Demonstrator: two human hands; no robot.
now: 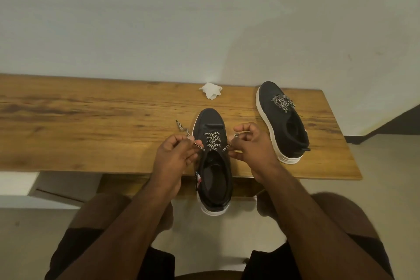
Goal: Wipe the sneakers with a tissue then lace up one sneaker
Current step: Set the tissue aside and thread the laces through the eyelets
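Centrally, black near sneaker (213,166) heel overhanging wooden bench (91,125) front edge, left hand (175,157) pinching one checkered lace (212,143) end, right hand (252,148) pinching the other, second sneaker (284,125) laced, at right, crumpled tissue (211,90) near wall.

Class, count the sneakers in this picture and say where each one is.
2. One sneaker overhangs the bench's near edge, between the hands; the other sneaker lies farther right.
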